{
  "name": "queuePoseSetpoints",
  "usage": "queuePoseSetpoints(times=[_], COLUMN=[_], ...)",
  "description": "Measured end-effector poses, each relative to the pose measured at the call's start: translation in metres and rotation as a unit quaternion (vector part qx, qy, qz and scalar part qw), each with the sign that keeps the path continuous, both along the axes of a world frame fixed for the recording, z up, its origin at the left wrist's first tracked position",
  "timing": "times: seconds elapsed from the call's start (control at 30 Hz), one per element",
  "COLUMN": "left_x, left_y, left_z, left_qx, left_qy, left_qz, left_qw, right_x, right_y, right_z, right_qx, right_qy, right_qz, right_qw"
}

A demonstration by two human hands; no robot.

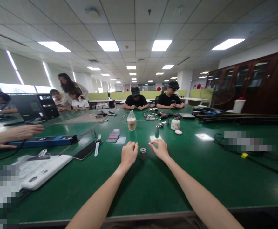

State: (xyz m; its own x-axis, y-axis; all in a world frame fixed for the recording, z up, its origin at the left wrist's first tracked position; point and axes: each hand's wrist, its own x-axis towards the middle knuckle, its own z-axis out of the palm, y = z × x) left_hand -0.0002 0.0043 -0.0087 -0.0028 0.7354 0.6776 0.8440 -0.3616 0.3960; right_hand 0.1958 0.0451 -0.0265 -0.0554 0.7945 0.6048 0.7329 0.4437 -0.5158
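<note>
A small grey metal cylinder stands upright on the green table between my two hands. My left hand rests just left of it with fingers curled into a loose fist; what it holds, if anything, is hidden. My right hand lies just right of the cylinder, fingers bent and pinched together near the table, apart from the cylinder.
A plastic cup, a white jar, a phone, a watch and a white device lie on the table. Another person's hand reaches in at left. Several people sit at the far side. Cables run at right.
</note>
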Motion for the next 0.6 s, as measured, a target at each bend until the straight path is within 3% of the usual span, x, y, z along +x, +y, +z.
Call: queuePoseSetpoints(times=[0.23, 0.4, 0.6], left_x=[0.001, 0.003, 0.003], left_y=[0.0, -0.002, 0.001], left_z=[-0.002, -0.001, -0.003], left_qx=[0.004, 0.002, -0.007], left_qy=[0.006, -0.003, -0.04], left_qz=[-0.043, -0.054, -0.126], left_qw=[0.999, 0.999, 0.991], right_x=[-0.026, -0.027, -0.026], right_y=[-0.026, -0.032, -0.033], right_z=[0.016, 0.018, 0.021], right_qx=[0.041, 0.041, 0.036], right_qy=[-0.007, -0.042, 0.015], right_qz=[0.104, 0.117, 0.07], right_qw=[0.994, 0.991, 0.997])
